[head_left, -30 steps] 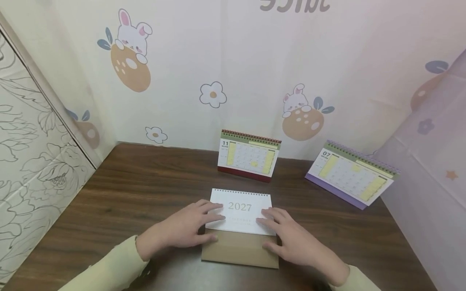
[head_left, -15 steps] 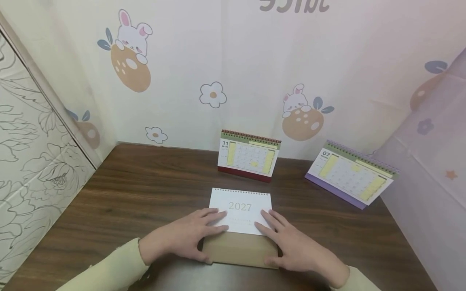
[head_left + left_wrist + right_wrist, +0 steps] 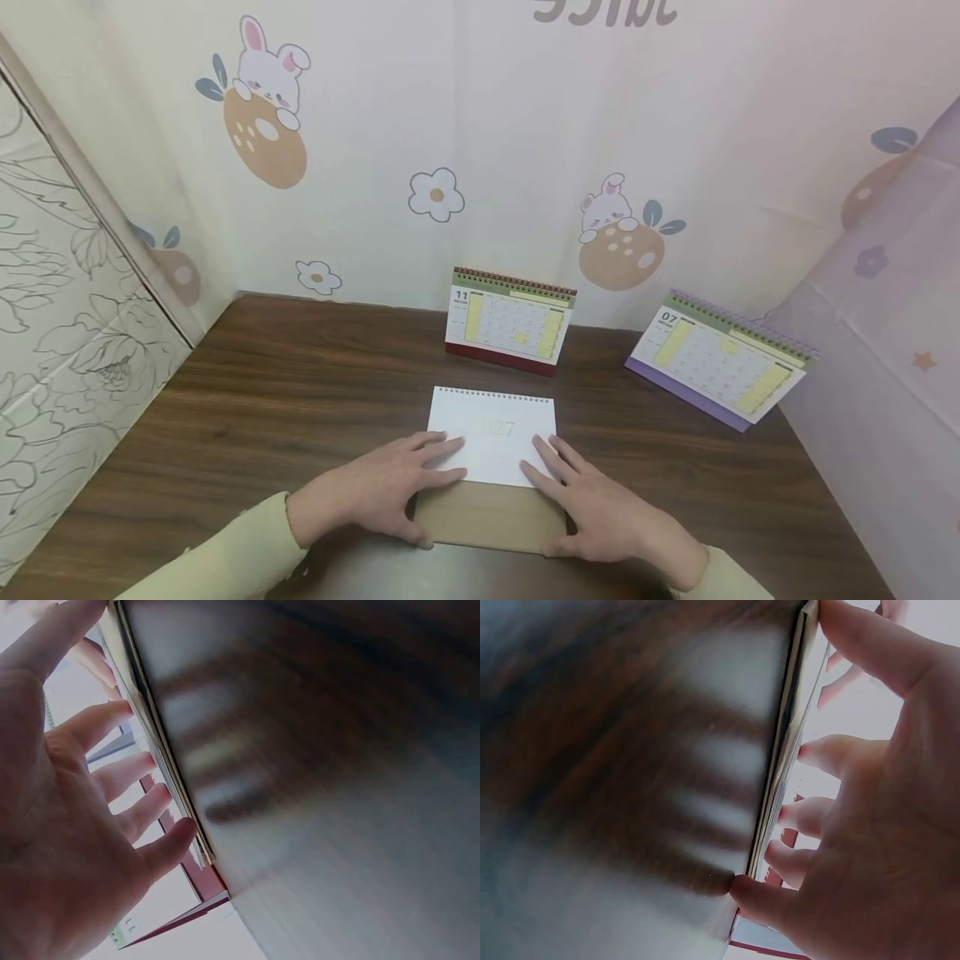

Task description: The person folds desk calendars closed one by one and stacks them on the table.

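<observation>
A desk calendar (image 3: 495,408) with a white cover and a brown card base (image 3: 491,515) lies flat on the table, its spiral edge pointing away from me. Glare washes out part of the gold "2027". My left hand (image 3: 382,487) rests on its left side with fingers spread, the thumb at the near left corner. On the opposite side, the spread fingers of my right hand (image 3: 600,504) touch the cover, and that thumb is at the near right corner. In both wrist views the palms of the left hand (image 3: 71,802) and right hand (image 3: 870,802) arch above the thin stack.
Behind it, a desk calendar with a red base (image 3: 510,321) stands near the curtain (image 3: 360,108). A purple-based desk calendar (image 3: 723,358) stands angled at the right. The dark wooden table (image 3: 300,375) meets a flower-patterned panel (image 3: 67,333) on the left.
Both hands have slid a little nearer along the calendar, their thumbs moving from the brown base to its near corners. The "2027" has faded in glare. The standing calendars stay in place.
</observation>
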A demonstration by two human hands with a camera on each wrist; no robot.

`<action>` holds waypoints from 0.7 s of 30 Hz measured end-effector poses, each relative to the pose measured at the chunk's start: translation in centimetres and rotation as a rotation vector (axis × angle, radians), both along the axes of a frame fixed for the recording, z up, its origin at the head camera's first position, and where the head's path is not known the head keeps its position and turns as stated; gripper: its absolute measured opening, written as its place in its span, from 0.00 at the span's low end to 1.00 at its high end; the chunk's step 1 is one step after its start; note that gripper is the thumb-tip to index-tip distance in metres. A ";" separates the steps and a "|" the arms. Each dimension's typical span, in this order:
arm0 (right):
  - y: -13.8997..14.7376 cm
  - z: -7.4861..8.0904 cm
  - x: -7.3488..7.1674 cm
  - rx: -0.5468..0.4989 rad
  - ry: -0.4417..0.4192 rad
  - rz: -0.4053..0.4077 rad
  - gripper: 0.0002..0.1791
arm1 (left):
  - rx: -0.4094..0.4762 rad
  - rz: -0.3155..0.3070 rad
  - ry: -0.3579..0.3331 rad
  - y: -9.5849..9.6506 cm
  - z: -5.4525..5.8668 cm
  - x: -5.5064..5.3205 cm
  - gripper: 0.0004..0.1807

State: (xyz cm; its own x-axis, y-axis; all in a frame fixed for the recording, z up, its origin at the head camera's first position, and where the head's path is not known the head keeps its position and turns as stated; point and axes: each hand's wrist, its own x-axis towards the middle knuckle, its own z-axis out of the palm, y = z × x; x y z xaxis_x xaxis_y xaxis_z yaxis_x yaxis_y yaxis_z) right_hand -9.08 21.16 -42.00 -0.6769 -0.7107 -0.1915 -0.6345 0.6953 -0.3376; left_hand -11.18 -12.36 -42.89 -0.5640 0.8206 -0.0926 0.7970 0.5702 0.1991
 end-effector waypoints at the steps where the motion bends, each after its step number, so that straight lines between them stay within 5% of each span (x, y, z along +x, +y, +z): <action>1: 0.0 0.0 0.0 0.004 -0.007 -0.002 0.52 | -0.003 0.003 -0.007 0.0 0.0 0.0 0.48; 7: 0.0 -0.2 0.0 0.022 -0.005 -0.002 0.52 | -0.022 0.027 -0.056 0.2 0.2 0.0 0.48; 14: -0.2 -0.2 0.0 0.045 0.054 -0.033 0.50 | -0.038 0.038 -0.019 0.5 0.3 -0.1 0.48; 21: -0.7 -0.4 -0.4 -0.053 0.148 -0.211 0.32 | -0.003 0.087 0.037 0.7 0.9 -0.4 0.32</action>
State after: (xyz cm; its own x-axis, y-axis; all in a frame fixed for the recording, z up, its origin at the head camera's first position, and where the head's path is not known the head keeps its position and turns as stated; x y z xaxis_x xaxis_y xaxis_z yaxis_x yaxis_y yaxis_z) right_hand -9.52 20.50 -42.38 -0.8294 -0.5568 -0.0459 -0.5220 0.8016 -0.2915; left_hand -11.55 -11.68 -41.97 -0.6365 0.7679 -0.0726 0.7509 0.6384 0.1690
